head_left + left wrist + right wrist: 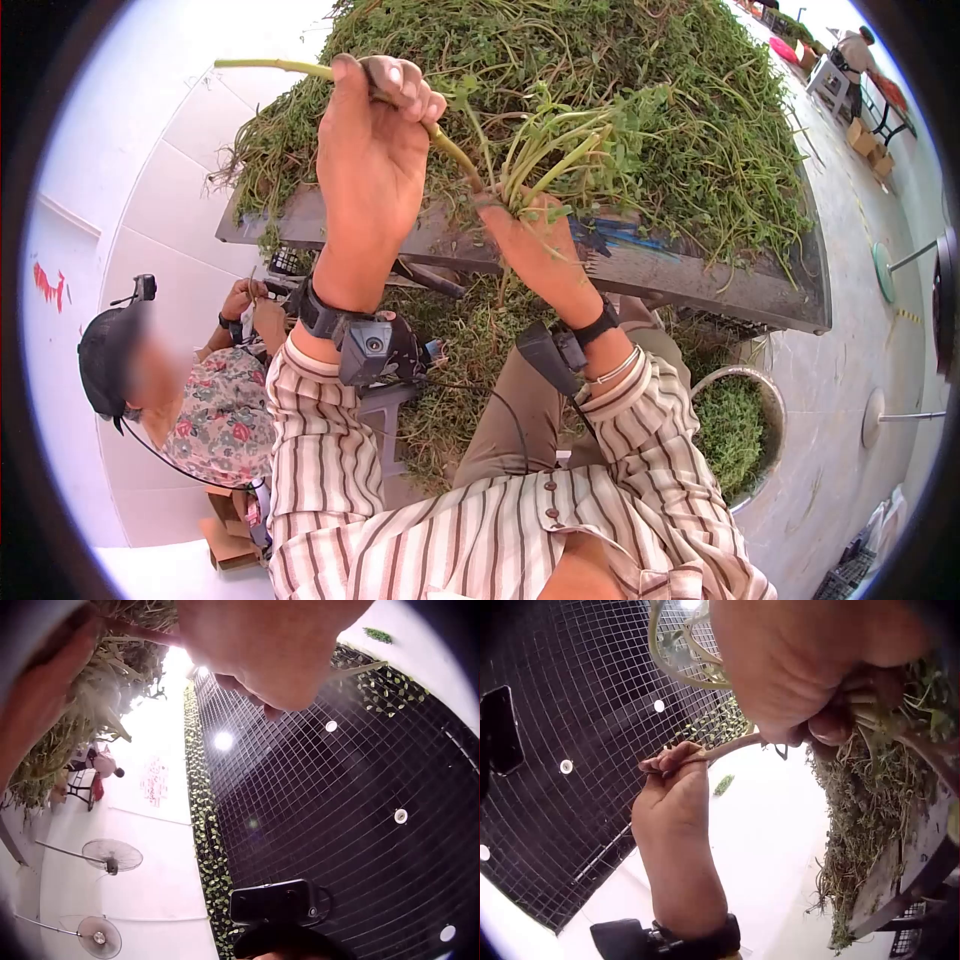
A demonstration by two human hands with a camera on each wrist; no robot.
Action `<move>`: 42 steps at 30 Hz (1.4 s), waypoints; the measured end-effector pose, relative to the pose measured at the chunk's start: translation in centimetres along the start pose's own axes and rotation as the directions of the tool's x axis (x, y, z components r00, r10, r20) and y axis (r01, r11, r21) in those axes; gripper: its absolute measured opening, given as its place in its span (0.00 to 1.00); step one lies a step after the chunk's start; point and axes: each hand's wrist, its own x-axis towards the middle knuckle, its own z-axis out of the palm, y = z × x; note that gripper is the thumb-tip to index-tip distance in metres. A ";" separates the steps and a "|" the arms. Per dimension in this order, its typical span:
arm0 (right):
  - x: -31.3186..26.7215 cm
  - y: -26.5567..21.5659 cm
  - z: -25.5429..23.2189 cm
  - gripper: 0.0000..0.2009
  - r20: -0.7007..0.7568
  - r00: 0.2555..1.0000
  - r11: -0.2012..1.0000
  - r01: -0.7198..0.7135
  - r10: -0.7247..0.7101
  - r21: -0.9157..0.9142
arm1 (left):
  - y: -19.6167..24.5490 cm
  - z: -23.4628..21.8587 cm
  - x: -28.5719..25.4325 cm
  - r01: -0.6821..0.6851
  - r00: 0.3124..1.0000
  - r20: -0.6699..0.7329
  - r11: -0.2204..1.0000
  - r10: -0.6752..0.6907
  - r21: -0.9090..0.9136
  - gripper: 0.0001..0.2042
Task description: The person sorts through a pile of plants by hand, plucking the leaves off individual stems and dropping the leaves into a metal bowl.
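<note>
My left hand (378, 165) is raised over the near edge of the heap and grips a thick green stem (455, 155), whose bare end sticks out to the left. The stem runs across to my right hand (535, 235), which pinches its brownish other end together with a leafy bunch of thinner stems (560, 165). In the right wrist view the stem (731, 746) spans the gap between the two hands, with the left fingers curled round it. Behind both hands lies a big heap of cut greens (620, 80).
The heap covers a dark table (700, 270). A round tub (775, 430) of greens stands at right, and more greens (450, 400) lie below the table edge. Another person (200, 390) sits at left. Fan stands (900, 415) and a far person (855, 50) are at right.
</note>
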 end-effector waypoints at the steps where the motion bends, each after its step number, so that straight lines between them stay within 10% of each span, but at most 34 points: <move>1: -0.1 0.4 0.2 0.09 0.001 1.000 1.000 0.000 0.000 0.001 | 0.0 0.0 -0.2 -0.018 1.000 -0.023 1.000 0.018 -0.008 0.17; 4: -0.1 0.7 0.6 0.10 -0.131 0.989 0.997 0.075 -0.075 -0.003 | -0.4 0.2 -1.4 -0.049 0.997 -0.063 0.999 0.049 -0.005 0.16; 7: 0.0 1.0 0.7 0.10 -0.120 0.982 0.985 -0.128 0.142 0.118 | -0.7 0.8 -2.6 -0.046 0.993 -0.104 0.999 0.049 0.025 0.17; 12: 0.1 1.5 0.4 0.03 0.081 0.979 0.848 0.201 -0.185 -0.490 | -1.1 1.3 -4.5 -0.058 0.989 -0.135 0.997 0.063 0.043 0.17; 15: -0.4 1.3 0.2 0.10 0.161 0.979 0.810 0.194 -0.124 -0.553 | -1.2 1.6 -5.2 -0.053 0.985 -0.160 0.997 0.060 0.047 0.17; 19: -0.1 1.6 0.3 0.10 0.051 0.986 0.847 0.162 -0.158 -0.505 | -2.1 2.2 -7.2 0.003 0.980 -0.201 1.000 -0.004 -0.003 0.17; 22: 0.7 1.6 -1.3 0.07 0.004 0.987 0.985 -0.161 0.161 -0.063 | -1.7 2.0 -8.1 0.038 0.976 -0.215 0.998 -0.046 -0.040 0.17; 27: 0.0 0.7 -0.8 0.05 0.136 0.987 0.969 0.108 -0.079 -0.222 | 1.0 -0.6 -7.2 0.002 0.958 -0.283 0.983 0.052 0.186 0.16; 29: 0.3 -0.7 0.6 0.09 0.219 0.807 0.812 -0.577 0.549 0.090 | 1.7 -1.7 -7.1 0.084 0.953 -0.303 0.976 -0.020 0.202 0.14; 37: -0.2 1.0 -0.1 0.10 0.197 0.932 0.941 -0.326 0.303 0.096 | -0.3 -5.6 -7.6 0.411 0.827 -0.492 0.889 -0.271 0.200 0.09; 40: -0.6 0.8 -1.3 0.09 0.195 0.968 0.937 0.210 -0.159 -0.280 | -2.0 -6.4 -7.2 0.571 0.759 -0.545 0.766 -0.357 0.294 0.10; 42: -0.5 0.3 -1.6 0.08 0.184 0.968 0.930 0.218 -0.168 -0.297 | -4.2 -7.9 -7.4 0.606 0.753 -0.557 0.700 -0.351 0.378 0.11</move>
